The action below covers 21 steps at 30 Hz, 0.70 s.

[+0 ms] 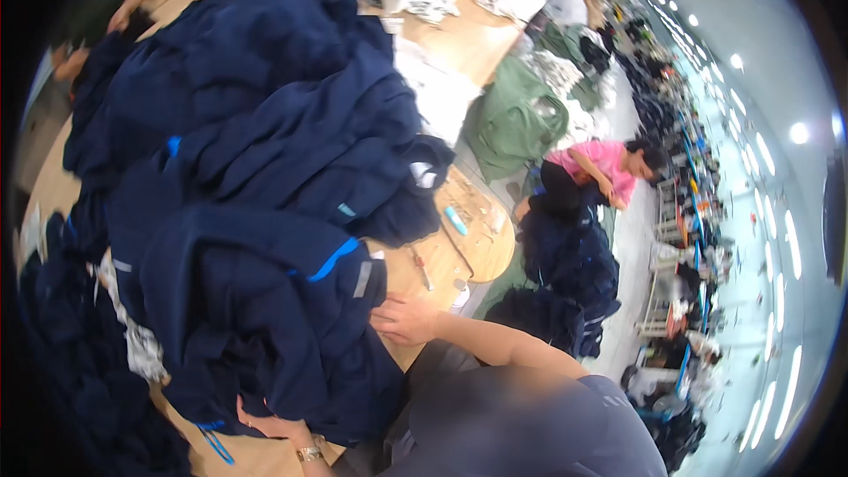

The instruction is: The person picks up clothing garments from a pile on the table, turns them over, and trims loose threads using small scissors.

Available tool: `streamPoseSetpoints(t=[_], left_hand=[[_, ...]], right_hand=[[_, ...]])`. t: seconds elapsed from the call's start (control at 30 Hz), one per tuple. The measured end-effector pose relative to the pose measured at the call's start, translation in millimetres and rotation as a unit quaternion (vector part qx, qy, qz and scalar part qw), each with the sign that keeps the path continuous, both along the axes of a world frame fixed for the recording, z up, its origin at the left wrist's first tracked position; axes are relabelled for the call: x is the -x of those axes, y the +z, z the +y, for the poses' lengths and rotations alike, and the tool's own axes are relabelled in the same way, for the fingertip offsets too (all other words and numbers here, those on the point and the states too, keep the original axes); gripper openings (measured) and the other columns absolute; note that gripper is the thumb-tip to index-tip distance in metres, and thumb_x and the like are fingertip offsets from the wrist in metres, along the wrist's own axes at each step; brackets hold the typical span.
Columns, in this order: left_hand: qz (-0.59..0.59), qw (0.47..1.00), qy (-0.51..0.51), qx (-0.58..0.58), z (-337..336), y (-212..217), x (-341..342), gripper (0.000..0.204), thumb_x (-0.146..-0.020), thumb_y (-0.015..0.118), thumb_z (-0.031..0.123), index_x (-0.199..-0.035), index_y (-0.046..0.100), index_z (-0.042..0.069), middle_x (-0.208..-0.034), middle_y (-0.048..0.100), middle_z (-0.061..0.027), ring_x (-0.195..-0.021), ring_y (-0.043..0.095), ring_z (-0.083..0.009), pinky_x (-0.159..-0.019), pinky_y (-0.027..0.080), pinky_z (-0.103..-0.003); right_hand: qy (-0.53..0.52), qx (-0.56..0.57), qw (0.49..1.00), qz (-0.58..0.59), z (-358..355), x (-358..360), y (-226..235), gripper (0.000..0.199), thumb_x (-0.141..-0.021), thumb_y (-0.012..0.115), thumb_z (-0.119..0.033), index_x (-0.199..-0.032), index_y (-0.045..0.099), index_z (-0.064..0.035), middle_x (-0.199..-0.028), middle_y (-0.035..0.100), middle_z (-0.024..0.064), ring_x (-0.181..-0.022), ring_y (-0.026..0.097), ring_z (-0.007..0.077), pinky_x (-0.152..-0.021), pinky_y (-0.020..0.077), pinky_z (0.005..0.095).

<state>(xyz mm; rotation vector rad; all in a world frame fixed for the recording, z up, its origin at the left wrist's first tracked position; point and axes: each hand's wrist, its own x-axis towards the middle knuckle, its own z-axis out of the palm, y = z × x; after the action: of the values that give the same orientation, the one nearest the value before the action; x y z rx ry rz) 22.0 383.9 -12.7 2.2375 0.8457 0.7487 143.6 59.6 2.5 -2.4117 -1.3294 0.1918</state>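
Observation:
A dark navy garment [256, 291] with bright blue trim and a small grey patch lies bunched on the wooden table in front of me. My left hand [272, 426], with a gold-toned watch at the wrist, is at its near lower edge, and folds of cloth partly cover the fingers. At the garment's right edge, just below the grey patch, my right hand [405, 318] has its fingers curled against the fabric. Behind it rises a large heap of navy garments [256, 79], which rests on the same table.
On the wooden table [495, 247] to the right lie a light-blue-handled tool [456, 221] and a small red-handled tool [421, 267]. Green cloth [517, 115] and navy piles [574, 274] sit beyond. A person in pink [601, 168] sits there; another person's arms [128, 9] reach in at upper left.

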Motion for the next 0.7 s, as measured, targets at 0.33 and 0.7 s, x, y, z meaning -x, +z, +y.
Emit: streamPoseSetpoints(t=[0.33,0.7], left_hand=[[-0.003,0.993,-0.105,-0.053,16.0,-30.5,-17.7,0.045,-0.083,0.055,0.019,-0.123,0.044,0.0,-0.122,0.05,-0.0168,-0.108,0.05,-0.0353,-0.093,0.04,-0.037],[-0.039,0.98,-0.082,0.177,59.3,20.3,-38.2,0.023,-0.087,0.06,0.015,-0.106,0.054,0.002,-0.101,0.056,-0.0147,-0.093,0.052,-0.0236,-0.083,0.042,-0.032]], right_hand=[[-0.04,-0.104,0.993,-0.045,-9.5,-1.0,-5.0,0.034,-0.081,0.055,-0.02,-0.111,0.054,-0.005,-0.115,0.051,0.016,-0.106,0.05,0.0297,-0.099,0.0341,0.0446],[-0.075,-0.117,0.985,-0.099,12.8,10.4,-15.0,0.014,-0.076,0.056,-0.014,-0.087,0.053,-0.0046,-0.084,0.055,0.0129,-0.08,0.055,0.0288,-0.072,0.0447,0.0401]])
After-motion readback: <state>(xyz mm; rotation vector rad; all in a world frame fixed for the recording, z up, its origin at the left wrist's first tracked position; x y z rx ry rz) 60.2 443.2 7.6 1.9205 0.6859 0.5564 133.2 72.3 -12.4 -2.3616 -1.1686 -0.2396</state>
